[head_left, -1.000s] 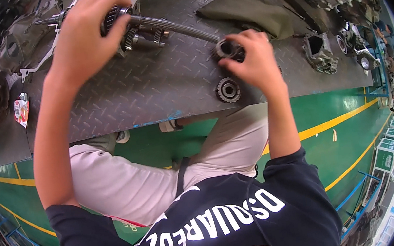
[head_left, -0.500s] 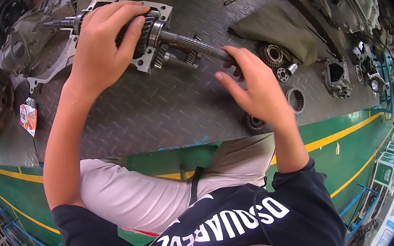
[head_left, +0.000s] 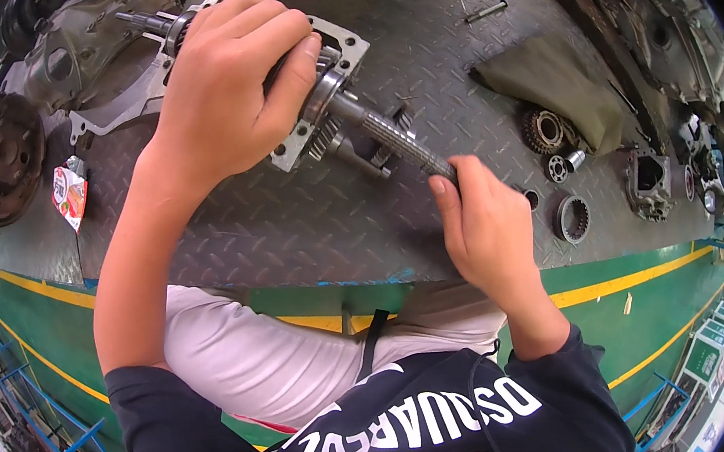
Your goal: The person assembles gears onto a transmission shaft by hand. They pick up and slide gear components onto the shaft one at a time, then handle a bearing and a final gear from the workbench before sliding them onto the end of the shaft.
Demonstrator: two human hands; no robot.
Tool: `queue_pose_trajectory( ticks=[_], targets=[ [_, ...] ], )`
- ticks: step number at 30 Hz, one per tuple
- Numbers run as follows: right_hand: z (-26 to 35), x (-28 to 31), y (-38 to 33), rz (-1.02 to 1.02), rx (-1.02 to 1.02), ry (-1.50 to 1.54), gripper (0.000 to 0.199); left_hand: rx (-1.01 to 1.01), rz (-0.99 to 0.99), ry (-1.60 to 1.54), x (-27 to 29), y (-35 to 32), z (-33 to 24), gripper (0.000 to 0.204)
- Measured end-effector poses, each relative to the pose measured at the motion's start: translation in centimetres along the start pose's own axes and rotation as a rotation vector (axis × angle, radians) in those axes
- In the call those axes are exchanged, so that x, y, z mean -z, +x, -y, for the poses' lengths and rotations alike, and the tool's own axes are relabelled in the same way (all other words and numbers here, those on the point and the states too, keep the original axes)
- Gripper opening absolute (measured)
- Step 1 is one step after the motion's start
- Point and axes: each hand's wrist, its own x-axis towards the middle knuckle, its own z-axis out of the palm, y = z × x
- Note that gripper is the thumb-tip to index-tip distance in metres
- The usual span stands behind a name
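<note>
A metal gear shaft (head_left: 391,135) lies across a light-grey gearbox housing (head_left: 347,40), its long splined end slanting down to the right. My left hand (head_left: 229,83) is curled over the gears in the housing and hides most of them; its thumb presses against the gear side near the bearing ring (head_left: 325,94). My right hand (head_left: 493,232) is closed round the shaft's splined end, thumb on top. Below the shaft, a second geared shaft (head_left: 335,145) sticks out of the housing.
At right on the dark treadplate bench (head_left: 308,233) lie a ring gear (head_left: 574,219), a bearing (head_left: 556,168), a gear (head_left: 543,131) and a dark cloth (head_left: 553,77). A bolt (head_left: 486,11) lies farther back. A rusty drum (head_left: 1,159) and a small packet (head_left: 70,196) are at left.
My right thumb has come down onto the shaft end, and the fingers now close round it. My left hand stays over the gears. The whole view has shifted, moving the bench things rightward and down.
</note>
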Motion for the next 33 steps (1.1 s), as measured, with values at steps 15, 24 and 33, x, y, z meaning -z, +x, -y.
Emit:
queue_pose_trajectory(
  ticks=[15,24,33],
  targets=[
    [4.9,-0.5,-3.0,0.563,-0.270,0.684,0.027,-0.035,-0.162,0.061,3.2,-2.9,1.3,0.016],
    [8.1,-10.6,-7.6,1.484,-0.707,2.745,0.045,-0.146,-0.051,-0.259,4.8,-2.2,-6.6,0.023],
    [10.7,-13.0,-9.2,1.454,-0.651,2.804,0.031,-0.254,0.590,-0.562,1.0,-7.0,-12.5,0.031]
  ],
)
